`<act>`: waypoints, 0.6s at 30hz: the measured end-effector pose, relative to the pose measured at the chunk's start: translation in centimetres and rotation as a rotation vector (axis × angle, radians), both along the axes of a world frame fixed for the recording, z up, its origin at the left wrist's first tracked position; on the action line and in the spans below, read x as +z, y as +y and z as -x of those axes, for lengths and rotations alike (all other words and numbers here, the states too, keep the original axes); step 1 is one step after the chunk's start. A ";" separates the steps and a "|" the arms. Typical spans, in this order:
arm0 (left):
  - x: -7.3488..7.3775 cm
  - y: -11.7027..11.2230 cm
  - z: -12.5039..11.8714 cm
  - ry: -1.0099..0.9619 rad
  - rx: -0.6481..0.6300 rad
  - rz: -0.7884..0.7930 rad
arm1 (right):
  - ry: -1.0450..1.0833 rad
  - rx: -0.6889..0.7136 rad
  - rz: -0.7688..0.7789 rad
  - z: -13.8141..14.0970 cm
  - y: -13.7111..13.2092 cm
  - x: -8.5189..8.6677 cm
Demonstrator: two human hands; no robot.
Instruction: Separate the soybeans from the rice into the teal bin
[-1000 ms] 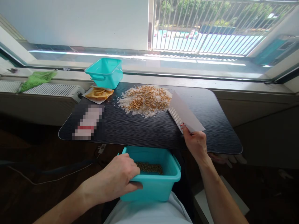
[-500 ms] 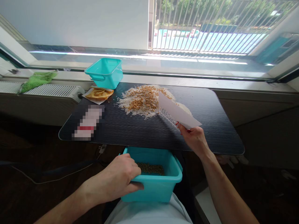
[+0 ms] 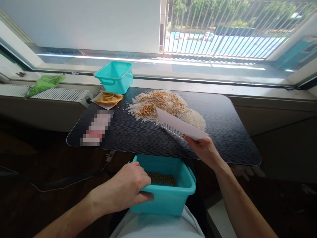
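Note:
My left hand (image 3: 135, 185) grips the near rim of a turquoise plastic bin (image 3: 163, 201) held against my body below the table edge. Small greenish-brown grains (image 3: 162, 178) cover part of the bin's floor. With my right hand (image 3: 204, 148) I hold a white sheet (image 3: 182, 125) by its near end, tilted, with a row of slots along its lower edge. The sheet's far tip is at the front of a heap of white rice (image 3: 194, 119) mixed with yellow peas or similar round grains (image 3: 158, 99). Part of the heap is hidden behind the sheet.
A second turquoise bin (image 3: 116, 79) stands at the table's far left corner. Near it lies a folded yellow cloth (image 3: 109, 98) on white paper. A blurred-out flat item (image 3: 97, 129) rests on the dark table (image 3: 138, 140). A green cloth (image 3: 46, 84) drapes over the radiator.
My right hand has moved the white sheet to the left and slightly down, uncovering more rice on the right side of the heap. My left hand still holds the bin.

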State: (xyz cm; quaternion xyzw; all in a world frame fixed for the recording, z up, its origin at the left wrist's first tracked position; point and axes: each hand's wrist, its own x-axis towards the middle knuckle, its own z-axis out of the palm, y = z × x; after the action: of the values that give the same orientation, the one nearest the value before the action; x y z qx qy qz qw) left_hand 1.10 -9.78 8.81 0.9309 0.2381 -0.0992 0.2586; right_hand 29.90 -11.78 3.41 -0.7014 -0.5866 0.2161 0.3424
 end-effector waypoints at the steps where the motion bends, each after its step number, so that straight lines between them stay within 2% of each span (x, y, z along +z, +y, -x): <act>1: 0.0 0.0 0.1 -0.002 -0.003 0.001 | -0.002 0.021 0.006 0.1 -0.1 0.1; 6: -0.1 0.1 0.2 -0.013 -0.012 -0.006 | 0.041 0.111 0.003 0.6 -0.4 0.6; 9: 0.0 0.1 0.4 -0.016 -0.005 -0.007 | 0.112 0.184 0.053 1.2 -0.8 0.8; 14: -0.1 0.2 0.6 -0.023 -0.006 0.002 | 0.362 0.420 0.193 1.8 -2.3 1.4; 16: -0.1 0.2 0.6 -0.022 -0.012 -0.003 | 0.377 0.394 0.165 1.6 -2.2 1.8; 18: -0.1 0.2 0.5 -0.025 -0.014 -0.014 | 0.312 0.238 0.070 1.3 -1.3 1.9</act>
State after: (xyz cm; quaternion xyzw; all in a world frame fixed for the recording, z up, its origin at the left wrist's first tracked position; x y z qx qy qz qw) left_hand 0.58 -9.57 8.73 0.9354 0.2291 -0.0874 0.2546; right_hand 28.59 -13.11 5.30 -0.5966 -0.5974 0.3815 0.3764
